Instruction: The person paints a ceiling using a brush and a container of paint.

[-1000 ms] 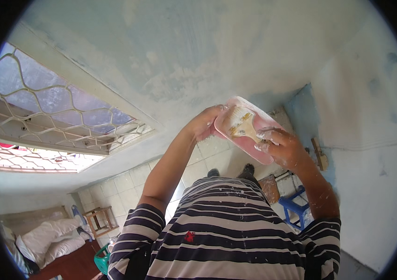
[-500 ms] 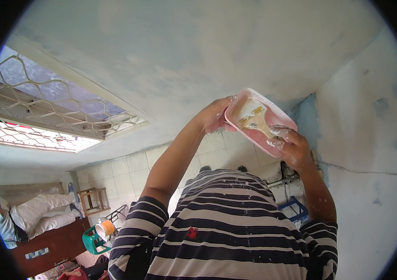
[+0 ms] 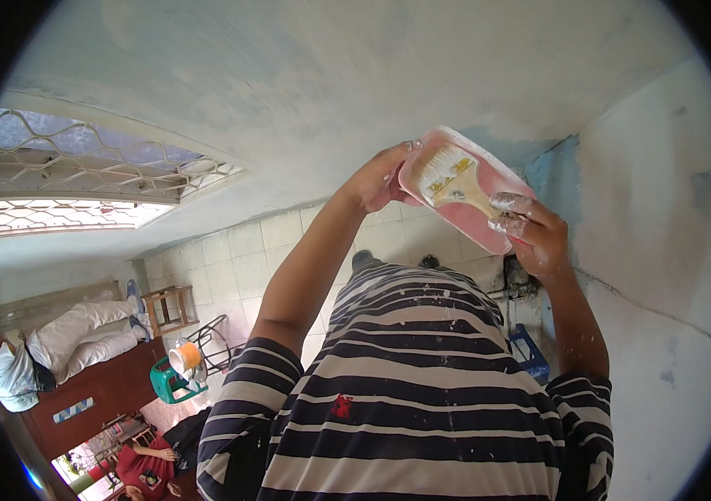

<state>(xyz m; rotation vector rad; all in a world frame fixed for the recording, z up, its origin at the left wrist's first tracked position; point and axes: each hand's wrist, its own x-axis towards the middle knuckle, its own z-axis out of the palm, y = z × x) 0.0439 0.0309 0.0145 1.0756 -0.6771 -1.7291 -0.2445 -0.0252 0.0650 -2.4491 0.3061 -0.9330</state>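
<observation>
My left hand [image 3: 382, 178] grips the left end of a shallow pink tray [image 3: 499, 169], whose rim is smeared with white. Inside the tray lies a wide paintbrush [image 3: 474, 190] with pale bristles and a light wooden handle, its bristles toward the left end. My right hand [image 3: 541, 232], fingers coated in white paint, is closed on the brush's handle at the tray's right side. Both hands are raised in front of a patchy pale wall [image 3: 305, 92]. How much paint the tray holds I cannot tell.
A window with a wavy metal grille [image 3: 80, 171] is at left. Lower left are a person in pale clothes [image 3: 80, 359], a person in a red shirt [image 3: 145, 468], a wooden stool [image 3: 167, 311], and a green stool [image 3: 165, 386] bearing a bucket [image 3: 186, 359]. A blue plastic item [image 3: 529, 355] stands lower right.
The tray, the paintbrush and both hands sit higher in the picture. The view has shifted, bringing the person in red further into sight at lower left. Both grips stay the same.
</observation>
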